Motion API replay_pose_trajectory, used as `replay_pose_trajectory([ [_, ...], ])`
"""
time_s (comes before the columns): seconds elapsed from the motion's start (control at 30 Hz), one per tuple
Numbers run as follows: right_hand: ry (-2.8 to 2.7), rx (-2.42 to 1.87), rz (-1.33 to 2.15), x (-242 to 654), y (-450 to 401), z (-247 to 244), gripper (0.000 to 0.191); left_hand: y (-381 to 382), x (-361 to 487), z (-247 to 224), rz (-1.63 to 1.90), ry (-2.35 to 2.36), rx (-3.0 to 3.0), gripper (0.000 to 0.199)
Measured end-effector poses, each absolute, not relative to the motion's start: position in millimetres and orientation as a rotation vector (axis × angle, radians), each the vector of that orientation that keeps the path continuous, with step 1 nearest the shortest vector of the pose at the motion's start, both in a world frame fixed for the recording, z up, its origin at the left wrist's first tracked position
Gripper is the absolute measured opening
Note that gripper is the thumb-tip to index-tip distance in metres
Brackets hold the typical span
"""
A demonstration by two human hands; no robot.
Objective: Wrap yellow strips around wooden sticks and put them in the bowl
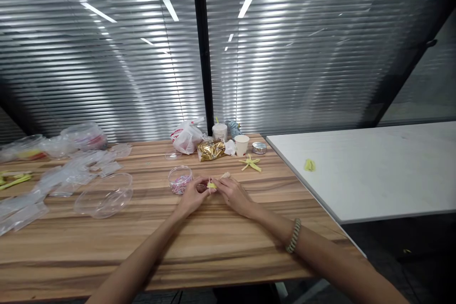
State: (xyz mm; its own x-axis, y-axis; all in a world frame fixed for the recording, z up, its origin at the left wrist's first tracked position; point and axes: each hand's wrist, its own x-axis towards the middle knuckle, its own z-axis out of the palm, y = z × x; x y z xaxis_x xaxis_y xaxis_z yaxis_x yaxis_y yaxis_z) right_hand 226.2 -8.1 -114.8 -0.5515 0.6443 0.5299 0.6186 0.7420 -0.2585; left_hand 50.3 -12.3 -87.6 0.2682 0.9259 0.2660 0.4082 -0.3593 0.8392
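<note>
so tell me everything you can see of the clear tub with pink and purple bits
The clear tub is round, looks like plastic, and stands upright, apparently open-topped, on the wood-grain table. Small pink and purple bits lie inside. It sits beside the left grip; whether they touch is unclear.

Wood-grain table (89,247); clock read from the wearer.
Ten: plastic sleeves (73,169), clear container (107,199). Eleven: round clear tub (172,178). Twelve: gold packet (210,151), paper cup (242,146), yellow star shape (251,163). One: yellow piece (309,165), on neighbouring white table (374,175).
</note>
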Motion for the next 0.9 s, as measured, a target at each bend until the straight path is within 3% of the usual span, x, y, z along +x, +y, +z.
replay_pose_trajectory([
  [0.3,-2.27,-0.818,-0.041,230,-5,-113,0.035,-15,53,-84,0.967,1.203,1.924,0.031],
  [0.6,-2.147,-0.752,-0.393,228,-6,-114,0.031,-15,54,-84,0.967,1.243,1.908,0.032],
  [0.9,-2.06,-0.724,-0.389,229,-11,-108,0.029,-20,58,-77,0.973,1.149,1.714,0.029],
])
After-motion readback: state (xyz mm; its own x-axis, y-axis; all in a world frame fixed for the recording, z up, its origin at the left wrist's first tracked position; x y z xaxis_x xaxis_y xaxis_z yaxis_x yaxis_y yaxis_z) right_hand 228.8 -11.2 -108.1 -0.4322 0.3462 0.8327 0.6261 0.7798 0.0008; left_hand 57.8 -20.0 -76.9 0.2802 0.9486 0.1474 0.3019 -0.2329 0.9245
